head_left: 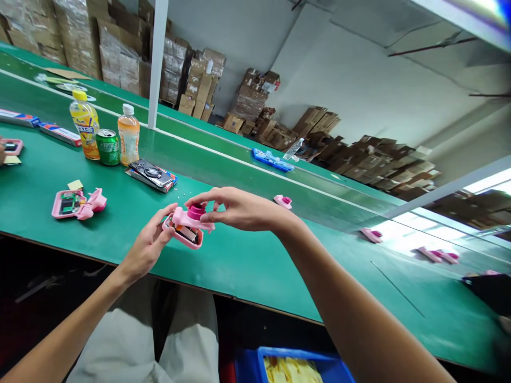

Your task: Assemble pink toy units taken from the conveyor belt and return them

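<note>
Above the green table, my left hand (149, 242) grips the left end of a pink open housing (192, 243) with wires and a dark and white part inside. My right hand (227, 208) has its thumb and fingers round the magenta knob of a pink cover (182, 217). That cover lies tilted over the housing, with a gap between them in which the inside shows. To the left, another opened pink unit (67, 205) with a green circuit board rests on the table, its pink cover beside it.
Two bottles (129, 135), a green can (107, 147) and a phone (151, 173) on a box stand at the left. Pink units (284, 201) lie along the conveyor. A blue bin (261, 367) is below the table edge. Part of another person's hand (2, 153) shows far left.
</note>
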### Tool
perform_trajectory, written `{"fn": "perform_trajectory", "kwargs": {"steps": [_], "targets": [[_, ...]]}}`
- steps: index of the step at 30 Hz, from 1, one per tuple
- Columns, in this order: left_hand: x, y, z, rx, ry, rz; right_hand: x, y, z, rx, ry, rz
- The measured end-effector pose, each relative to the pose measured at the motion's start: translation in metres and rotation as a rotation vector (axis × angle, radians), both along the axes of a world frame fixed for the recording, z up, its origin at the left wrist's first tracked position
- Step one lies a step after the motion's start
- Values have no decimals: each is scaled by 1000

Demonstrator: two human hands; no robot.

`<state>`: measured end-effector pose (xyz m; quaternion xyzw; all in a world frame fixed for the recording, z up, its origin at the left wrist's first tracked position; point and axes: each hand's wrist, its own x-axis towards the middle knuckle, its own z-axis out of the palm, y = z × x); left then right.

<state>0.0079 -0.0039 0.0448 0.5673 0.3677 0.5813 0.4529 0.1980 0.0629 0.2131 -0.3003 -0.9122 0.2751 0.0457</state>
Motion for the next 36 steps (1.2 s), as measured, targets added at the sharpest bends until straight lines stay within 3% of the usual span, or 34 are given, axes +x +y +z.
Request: {"fn": "perform_trajectory", "kwargs": {"steps": [4,9,13,15,18,22,26,30,33,36], "targets": [[6,-1,10,2,-13,38,-7,1,4,48,5,17],[22,7,9,-103,-272,12,-11,5,-7,29,63,-41],[40,14,12,-88,-512,95,-5,-14,-40,204,323,-476],[48,15,14,-99,-533,152,-2,-30,-60,189,393,-632],[59,15,14,-128,-494,186,-2,-49,-85,107,496,-655],[75,15,12,-95,-577,233,-13,-56,-110,173,690,-685],[92,19,11,-84,-656,286,-18,-55,-134,308,823,-772],[103,22,8,-110,-647,280,-15,-55,-154,477,782,-857],[105,24,4,-110,-614,243,-12,-55,-167,602,766,-843],[103,26,0,-104,-737,227,-10,-55,-182,696,768,-819]]}}
